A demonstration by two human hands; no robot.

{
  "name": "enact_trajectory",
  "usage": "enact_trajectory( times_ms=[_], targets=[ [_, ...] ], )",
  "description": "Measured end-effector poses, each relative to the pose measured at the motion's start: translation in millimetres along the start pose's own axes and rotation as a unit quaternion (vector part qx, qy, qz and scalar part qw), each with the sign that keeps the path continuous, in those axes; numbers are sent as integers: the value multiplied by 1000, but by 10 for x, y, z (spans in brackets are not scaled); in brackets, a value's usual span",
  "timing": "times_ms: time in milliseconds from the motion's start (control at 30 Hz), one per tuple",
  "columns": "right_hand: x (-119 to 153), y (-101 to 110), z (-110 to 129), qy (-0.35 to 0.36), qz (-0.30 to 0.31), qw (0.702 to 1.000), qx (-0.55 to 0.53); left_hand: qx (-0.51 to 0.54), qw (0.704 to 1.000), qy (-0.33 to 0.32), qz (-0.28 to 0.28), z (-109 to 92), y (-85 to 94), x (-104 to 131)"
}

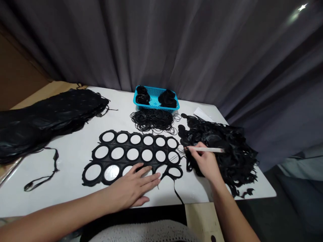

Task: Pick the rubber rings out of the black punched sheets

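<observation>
now the right hand (205, 161) pinches a white stick (209, 150), left hand (137, 185) splayed on the black sheet (140, 155).

The left hand (139, 185) hides part of the black perforated sheet (140, 147).

No readable text or labels

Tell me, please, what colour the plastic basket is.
The basket is bright blue, in the head view.
</observation>
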State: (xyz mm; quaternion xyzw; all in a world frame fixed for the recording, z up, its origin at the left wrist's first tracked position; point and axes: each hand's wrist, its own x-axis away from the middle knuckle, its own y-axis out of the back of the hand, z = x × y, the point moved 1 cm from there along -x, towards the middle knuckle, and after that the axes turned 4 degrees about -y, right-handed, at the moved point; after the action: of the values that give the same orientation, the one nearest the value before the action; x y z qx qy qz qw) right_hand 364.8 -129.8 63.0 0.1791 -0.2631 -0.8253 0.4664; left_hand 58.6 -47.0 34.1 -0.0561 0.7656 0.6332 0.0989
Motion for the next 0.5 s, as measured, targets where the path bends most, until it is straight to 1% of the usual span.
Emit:
enact_trajectory(
  times_ms=[33, 67, 133, 200, 267, 333, 367, 433, 500],
  targets=[
    [-41, 28, -38, -18, -29, 999, -13, 3, 1000, -4, 1, 7, 27, 0],
    [-82, 38, -62, -32, -43, 998, -25, 8, 1000, -7, 3, 12, 51, -6],
    [-151, 1, -56, -41, -28, 998, -44, 27, 1000, -7, -6, 12, 87, -47],
    [-189, -85, 17, -32, 23, 997, -60, 59, 998, -1, -22, -3, 94, -138],
    [-195, -183, 123, -25, 99, 991, -82, 87, 996, 6, -16, -24, 58, -275],
    [-173, -271, 217, -30, 177, 978, -107, 80, 997, 21, -3, -36, -17, -426],
    [-155, -309, 250, -37, 209, 970, -120, 60, 998, 32, -9, -34, -62, -494],
    [-111, -372, 275, -63, 250, 952, -164, 15, 999, 38, -21, -23, -151, -595],
    [-62, -420, 252, -109, 272, 926, -239, -2, 999, 24, -22, -10, -224, -645]
  ],
)
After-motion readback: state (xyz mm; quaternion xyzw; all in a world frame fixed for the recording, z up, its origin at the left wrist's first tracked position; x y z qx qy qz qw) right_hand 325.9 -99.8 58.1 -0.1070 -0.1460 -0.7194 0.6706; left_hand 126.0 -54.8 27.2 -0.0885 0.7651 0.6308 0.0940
